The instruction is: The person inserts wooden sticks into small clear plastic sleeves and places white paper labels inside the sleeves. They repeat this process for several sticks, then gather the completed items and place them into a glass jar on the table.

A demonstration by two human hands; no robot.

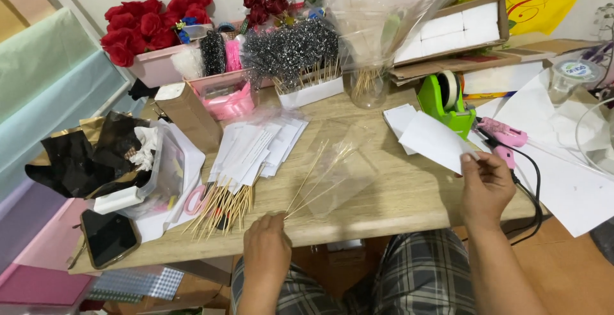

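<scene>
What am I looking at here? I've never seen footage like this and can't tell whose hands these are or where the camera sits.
There is one picture, from a camera worn on a person's head, looking down at their own bare hands over a wooden table. The left hand pinches a few thin wooden skewers that lie across a clear plastic sleeve. The right hand holds a white paper sheet. Nearby lie more skewers, white paper strips, a green tape dispenser, a pink glue gun, red artificial roses and a phone.
</scene>
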